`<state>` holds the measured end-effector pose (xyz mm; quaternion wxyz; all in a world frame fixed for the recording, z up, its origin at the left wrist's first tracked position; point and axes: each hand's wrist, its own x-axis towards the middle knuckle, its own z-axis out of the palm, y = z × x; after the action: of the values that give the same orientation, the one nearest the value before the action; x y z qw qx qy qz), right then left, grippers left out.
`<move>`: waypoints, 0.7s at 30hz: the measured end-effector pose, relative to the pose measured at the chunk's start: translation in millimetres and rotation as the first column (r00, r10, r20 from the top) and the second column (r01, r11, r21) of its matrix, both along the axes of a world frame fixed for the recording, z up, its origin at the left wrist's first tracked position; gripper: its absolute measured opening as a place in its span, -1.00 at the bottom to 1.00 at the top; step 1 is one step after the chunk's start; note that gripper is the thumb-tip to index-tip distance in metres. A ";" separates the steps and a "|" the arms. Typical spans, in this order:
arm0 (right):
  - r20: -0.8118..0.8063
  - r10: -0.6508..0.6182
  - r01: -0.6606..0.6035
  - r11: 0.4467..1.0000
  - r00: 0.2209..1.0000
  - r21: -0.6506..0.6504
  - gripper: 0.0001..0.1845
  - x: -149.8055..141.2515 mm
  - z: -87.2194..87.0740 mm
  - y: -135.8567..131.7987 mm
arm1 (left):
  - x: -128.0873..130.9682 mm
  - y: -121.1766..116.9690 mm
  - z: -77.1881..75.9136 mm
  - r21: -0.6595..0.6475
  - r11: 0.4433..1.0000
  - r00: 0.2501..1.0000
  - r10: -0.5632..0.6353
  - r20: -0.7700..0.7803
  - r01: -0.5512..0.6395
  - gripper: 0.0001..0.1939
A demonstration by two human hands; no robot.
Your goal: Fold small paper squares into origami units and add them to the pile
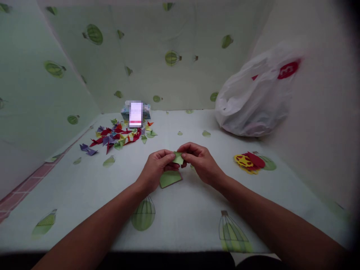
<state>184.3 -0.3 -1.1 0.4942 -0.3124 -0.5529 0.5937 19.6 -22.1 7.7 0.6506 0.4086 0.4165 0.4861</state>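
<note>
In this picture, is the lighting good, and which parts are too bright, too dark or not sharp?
Head view: dim overall, darkest towards the right and bottom edges; the screen brightest, with blocky pixelation around it; the plastic bag soft. Same head view: the green paper between left hand and right hand looks sharper.

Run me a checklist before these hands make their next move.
1. Small green paper piece gripped: ok, pinched by left hand and right hand.
2. Its creases sharp: cannot tell, too small.
3. Green paper on the table fully uncovered: not ok, the left hand partly overlaps it in view.
4. Colorful origami pile apart from the hands: ok.
5. White plastic bag apart from the hands: ok.
</note>
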 end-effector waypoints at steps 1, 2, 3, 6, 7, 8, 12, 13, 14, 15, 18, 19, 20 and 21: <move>0.000 0.001 -0.001 1.000 1.000 0.001 -0.92 0.3 -0.4 0.1 | -0.3 0.3 -0.3 -0.004 1.000 1.000 0.000 0.002 0.000 -0.79; 0.001 0.000 0.000 1.000 1.000 0.000 -0.91 0.6 -0.8 0.1 | -0.7 0.7 -0.7 -0.010 1.000 1.000 0.002 0.005 -0.001 -0.79; 0.002 0.001 -0.001 1.000 1.000 -0.002 -0.89 1.0 -1.1 0.1 | -1.1 1.1 -1.3 -0.015 1.000 1.000 0.003 0.009 -0.003 -0.79; -0.001 0.011 -0.011 1.000 1.000 -0.004 -0.86 2.0 -1.1 0.0 | -2.0 2.8 -3.9 -0.021 1.000 0.999 0.002 0.038 -0.002 -0.80; -0.003 0.018 -0.018 1.000 1.000 -0.003 -0.86 2.2 -1.0 0.0 | -2.1 3.3 -4.8 -0.022 1.000 0.999 0.002 0.052 -0.001 -0.80; -0.005 0.026 -0.026 1.000 1.000 -0.002 -0.87 2.4 -0.7 0.0 | -2.3 3.6 -5.4 -0.023 1.000 0.998 0.003 0.065 -0.001 -0.81; -0.011 0.045 -0.045 0.999 0.999 0.005 -0.85 2.2 0.7 -0.5 | -2.6 3.6 -5.0 -0.053 0.999 0.995 0.001 0.104 0.005 -0.82; -0.009 0.045 -0.044 0.999 0.999 0.007 -0.84 2.1 1.0 -0.8 | -2.7 3.4 -4.3 -0.061 0.998 0.994 -0.001 0.109 0.007 -0.82; -0.005 0.043 -0.043 0.999 0.999 0.008 -0.83 2.0 1.4 -1.0 | -2.8 3.2 -3.5 -0.066 0.998 0.994 -0.003 0.113 0.010 -0.82; 0.001 0.042 -0.042 0.999 0.999 0.010 -0.81 1.8 1.6 -1.3 | -2.8 3.0 -2.8 -0.070 0.997 0.993 -0.005 0.115 0.013 -0.82; 0.024 0.040 -0.040 0.999 0.999 0.019 -0.79 1.6 1.9 -2.0 | -2.6 3.2 -2.0 -0.075 0.997 0.993 -0.011 0.121 0.020 -0.82; 0.032 0.036 -0.037 0.999 0.999 0.024 -0.79 1.5 2.0 -2.2 | -2.4 3.4 -2.1 -0.075 0.997 0.993 -0.009 0.121 0.018 -0.81; 0.042 0.031 -0.032 0.999 0.999 0.032 -0.78 1.5 2.0 -2.2 | -2.1 3.5 -2.4 -0.073 0.997 0.993 -0.007 0.116 0.016 -0.81; 0.053 0.021 -0.023 0.999 0.998 0.041 -0.78 1.5 2.0 -2.3 | -1.9 3.7 -2.7 -0.068 0.998 0.994 -0.003 0.108 0.010 -0.81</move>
<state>185.7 -2.5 0.9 0.4792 -0.3113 -0.5815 0.5791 17.8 -18.5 4.9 0.6874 0.3605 0.3959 0.4907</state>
